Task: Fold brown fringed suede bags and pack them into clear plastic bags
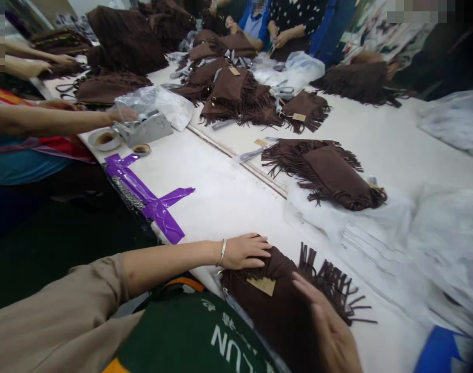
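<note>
Forearms of another person reach in from the far left, one hand (122, 114) on a grey tape dispenser (145, 128). Nearer, purple tape (151, 199) crosses the left edge of the white bench (220, 191). The person's left hand (244, 251) lies flat, fingers spread out, palm down on the far edge of a brown fringed piece (286, 311) at the near edge of the bench, gripping nothing. A tan tag (261, 285) sits on the piece. The right hand (329, 326), slightly blurred, rests flat and open on the fabric, by its fringe. Farther right, another fringed piece (329, 176) lies on clear plastic bags (376, 233).
</note>
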### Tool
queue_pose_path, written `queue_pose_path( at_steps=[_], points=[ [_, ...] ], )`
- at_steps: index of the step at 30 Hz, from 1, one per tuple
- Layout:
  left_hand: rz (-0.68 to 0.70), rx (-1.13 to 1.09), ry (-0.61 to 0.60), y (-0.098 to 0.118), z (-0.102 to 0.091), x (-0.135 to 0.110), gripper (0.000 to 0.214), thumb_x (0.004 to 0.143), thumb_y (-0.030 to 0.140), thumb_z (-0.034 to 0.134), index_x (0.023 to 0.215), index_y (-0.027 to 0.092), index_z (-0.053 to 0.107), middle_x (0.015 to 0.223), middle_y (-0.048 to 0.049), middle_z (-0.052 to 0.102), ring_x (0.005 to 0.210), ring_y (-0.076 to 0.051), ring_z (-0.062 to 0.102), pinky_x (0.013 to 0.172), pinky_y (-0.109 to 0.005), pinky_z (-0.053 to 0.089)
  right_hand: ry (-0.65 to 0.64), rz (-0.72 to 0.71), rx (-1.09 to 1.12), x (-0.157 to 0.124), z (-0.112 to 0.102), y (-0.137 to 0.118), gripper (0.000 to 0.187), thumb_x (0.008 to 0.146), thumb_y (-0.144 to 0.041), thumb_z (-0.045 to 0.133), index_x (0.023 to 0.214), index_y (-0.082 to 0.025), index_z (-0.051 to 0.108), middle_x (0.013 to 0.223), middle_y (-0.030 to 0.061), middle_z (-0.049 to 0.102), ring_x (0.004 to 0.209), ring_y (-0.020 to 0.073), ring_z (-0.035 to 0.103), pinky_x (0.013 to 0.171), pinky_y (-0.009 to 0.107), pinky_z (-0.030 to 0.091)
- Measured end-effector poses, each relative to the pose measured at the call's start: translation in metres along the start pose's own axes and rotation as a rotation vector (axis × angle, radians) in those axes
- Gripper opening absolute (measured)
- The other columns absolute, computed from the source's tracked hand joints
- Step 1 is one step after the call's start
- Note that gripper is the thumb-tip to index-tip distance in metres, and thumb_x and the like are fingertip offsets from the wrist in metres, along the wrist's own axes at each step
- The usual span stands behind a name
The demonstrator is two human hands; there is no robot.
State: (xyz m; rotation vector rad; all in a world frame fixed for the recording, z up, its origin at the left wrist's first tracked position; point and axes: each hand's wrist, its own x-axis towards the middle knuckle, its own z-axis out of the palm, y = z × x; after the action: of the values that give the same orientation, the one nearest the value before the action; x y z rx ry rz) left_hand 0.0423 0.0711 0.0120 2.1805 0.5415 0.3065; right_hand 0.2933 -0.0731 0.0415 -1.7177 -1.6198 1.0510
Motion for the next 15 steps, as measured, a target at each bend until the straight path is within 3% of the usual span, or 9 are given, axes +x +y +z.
queue_pose_path(
  at_steps=[2,3,4,6,9,12,15],
  points=[
    [-0.043,-0.125,0.086,0.003,-0.009,0.003,0.031,0.093,0.031,0.044,0.117,0.019,0.059,0.128,-0.0062,0.056,0.126,-0.018,0.044,0.111,-0.032,0.025,0.343,0.357,0.167,-0.025,-0.034,0.023,0.048,0.091,-0.051,0.033,0.122,-0.022,0.055,0.126,0.0073,0.057,0.12,0.0253,0.049,0.108,0.047,0.031],
    [-0.069,-0.18,0.137,0.005,-0.015,0.008,0.032,0.093,0.032,0.042,0.114,0.019,0.061,0.122,-0.0057,0.06,0.12,-0.016,0.05,0.108,-0.028,0.031,0.456,0.496,0.262,-0.035,-0.048,0.037,0.054,0.089,-0.055,0.034,0.123,-0.017,0.053,0.121,0.0102,0.059,0.115,0.026,0.053,0.106,0.046,0.034],
    [-0.098,-0.215,0.181,0.006,-0.019,0.016,0.032,0.093,0.034,0.041,0.111,0.018,0.063,0.117,-0.0053,0.064,0.114,-0.015,0.055,0.103,-0.025,0.036,0.484,0.608,0.36,-0.044,-0.06,0.051,0.059,0.088,-0.057,0.035,0.124,-0.013,0.051,0.117,0.013,0.061,0.111,0.0269,0.056,0.104,0.045,0.038],
    [-0.167,-0.204,0.197,0.007,-0.024,0.041,0.032,0.092,0.035,0.044,0.105,0.016,0.066,0.109,-0.0046,0.067,0.103,-0.014,0.061,0.094,-0.022,0.043,0.39,0.758,0.571,-0.052,-0.073,0.076,0.065,0.085,-0.058,0.041,0.125,-0.007,0.049,0.113,0.0174,0.063,0.106,0.0279,0.059,0.1,0.042,0.043],
    [-0.287,-0.088,0.026,0.007,-0.013,0.088,0.027,0.085,0.035,0.055,0.102,0.017,0.067,0.097,-0.0021,0.07,0.091,-0.014,0.063,0.082,-0.02,0.046,0.178,0.85,0.832,-0.044,-0.075,0.095,0.06,0.082,-0.051,0.053,0.123,-0.008,0.05,0.113,0.0173,0.063,0.107,0.027,0.059,0.097,0.039,0.046],
    [-0.379,0.037,-0.197,0.009,0.007,0.128,0.03,0.078,0.039,0.063,0.097,0.017,0.067,0.087,-0.0006,0.07,0.082,-0.014,0.063,0.073,-0.02,0.046,-0.026,0.733,1.04,-0.02,-0.071,0.093,0.044,0.083,-0.043,0.056,0.117,-0.014,0.056,0.12,0.0122,0.06,0.113,0.0248,0.055,0.101,0.039,0.042],
    [-0.367,0.192,-0.291,0.014,0.024,0.151,0.034,0.072,0.04,0.069,0.096,0.016,0.065,0.085,-0.0023,0.067,0.08,-0.016,0.062,0.07,-0.022,0.045,-0.19,0.619,1.146,0.006,-0.072,0.088,0.033,0.087,-0.04,0.053,0.11,-0.018,0.062,0.117,0.0083,0.063,0.111,0.0228,0.057,0.101,0.039,0.041]
  ],
)
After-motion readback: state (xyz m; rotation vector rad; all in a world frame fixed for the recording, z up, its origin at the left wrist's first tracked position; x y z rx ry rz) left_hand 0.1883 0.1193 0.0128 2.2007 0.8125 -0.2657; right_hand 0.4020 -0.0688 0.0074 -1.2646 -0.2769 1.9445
